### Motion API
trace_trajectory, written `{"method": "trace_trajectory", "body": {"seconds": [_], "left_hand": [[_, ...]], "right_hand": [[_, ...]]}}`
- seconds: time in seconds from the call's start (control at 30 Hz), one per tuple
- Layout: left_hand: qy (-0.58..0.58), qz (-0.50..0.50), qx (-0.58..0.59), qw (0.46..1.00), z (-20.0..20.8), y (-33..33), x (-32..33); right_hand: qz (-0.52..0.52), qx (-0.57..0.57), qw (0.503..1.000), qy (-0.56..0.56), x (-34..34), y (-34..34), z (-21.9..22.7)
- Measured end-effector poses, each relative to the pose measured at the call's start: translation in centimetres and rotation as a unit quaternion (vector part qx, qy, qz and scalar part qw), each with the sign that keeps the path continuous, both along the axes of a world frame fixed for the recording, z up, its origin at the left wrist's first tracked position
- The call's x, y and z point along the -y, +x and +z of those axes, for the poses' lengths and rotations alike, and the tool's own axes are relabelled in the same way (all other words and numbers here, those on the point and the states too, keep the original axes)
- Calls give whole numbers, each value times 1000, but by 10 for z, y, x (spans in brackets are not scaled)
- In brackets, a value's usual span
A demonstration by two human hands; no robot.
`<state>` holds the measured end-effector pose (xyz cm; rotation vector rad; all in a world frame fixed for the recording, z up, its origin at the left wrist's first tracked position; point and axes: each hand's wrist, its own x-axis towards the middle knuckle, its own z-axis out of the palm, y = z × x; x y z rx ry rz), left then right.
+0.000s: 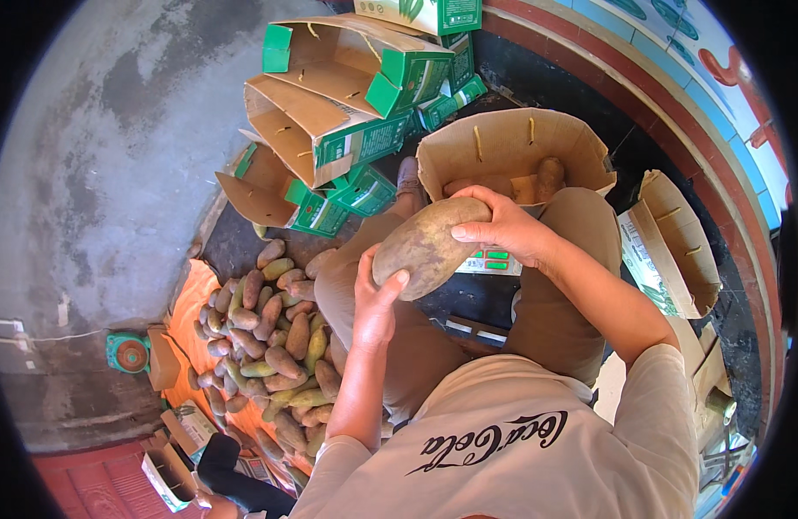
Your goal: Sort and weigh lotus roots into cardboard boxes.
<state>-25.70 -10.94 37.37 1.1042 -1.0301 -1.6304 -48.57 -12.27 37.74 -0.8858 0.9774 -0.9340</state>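
Between my two hands is a large oblong gourd point(433, 245), brownish green with a mottled skin, tilted up to the right. My left hand point(377, 303) grips its lower left end, with the thumb on the near side. At the upper right end my right hand point(507, 227) is wrapped over it, thumb across the top. The gourd is held above my lap, just short of an open cardboard box point(451, 156) with yellow cord handles. Inside that box lies a brown gourd point(550, 177), with another beside it partly hidden by my right hand.
A heap of brown and green gourds point(278, 337) covers an orange sheet at my left. Open green cardboard boxes point(355, 143) are stacked ahead. Another open box point(676, 242) stands by my right knee. Green lit displays point(498, 259) show below the front box. Another person's dark-clad limb point(221, 467) is lower left.
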Motion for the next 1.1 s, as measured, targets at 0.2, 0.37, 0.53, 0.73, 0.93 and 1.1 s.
{"method": "trace_trajectory", "body": {"seconds": [0.2,0.37,0.53,0.73,0.93,1.1], "left_hand": [[-84,-10,33,996,9,-4,9],[-216,200,200,935,14,54,20],[-130,340,183,913,-19,129,2],[-29,327,375,867,-132,192,-41],[192,-19,651,735,-247,222,-102],[91,-191,719,662,-367,242,-179]], "right_hand": [[-72,-96,988,-94,10,-28,16],[-186,-475,797,-323,22,-82,33],[-93,-677,702,-200,38,-123,18],[-178,-553,802,-139,51,-182,-72],[-109,-489,849,-165,45,-164,-55],[-80,-500,840,-195,29,-142,-26]]}}
